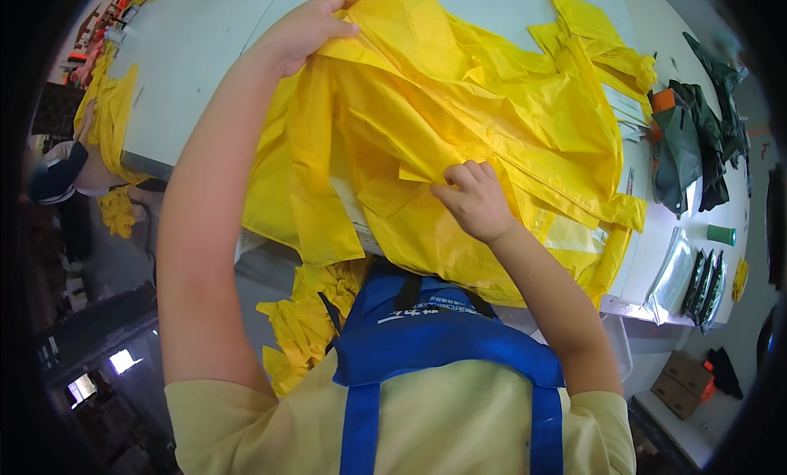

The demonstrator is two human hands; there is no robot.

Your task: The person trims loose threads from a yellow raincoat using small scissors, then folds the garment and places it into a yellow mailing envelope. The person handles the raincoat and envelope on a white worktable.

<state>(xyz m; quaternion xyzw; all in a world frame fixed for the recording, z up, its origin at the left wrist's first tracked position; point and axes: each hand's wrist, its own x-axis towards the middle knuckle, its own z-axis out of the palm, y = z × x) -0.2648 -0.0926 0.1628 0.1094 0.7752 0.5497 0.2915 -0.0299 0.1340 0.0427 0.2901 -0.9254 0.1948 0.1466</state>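
Note:
A thin, shiny yellow raincoat [410, 122] lies spread and creased across the table in front of me, its lower part hanging over the near edge. My left hand [311, 31] reaches to the far left of it, thumb and fingers closed on a raised fold. Nearer to me, my right hand [477, 203] pinches the cloth around the middle, beside a long seam. The exact bit between the right fingertips is hidden by the hand.
The white table [197, 73] carries another yellow bundle [602, 45] at the far right, dark green garments [693, 143], clear plastic sleeves [670, 270], dark packets [707, 288] and a green roll [721, 234]. More yellow cloth [307, 327] is heaped below the edge. At far left, another person's arm [70, 168] touches yellow cloth.

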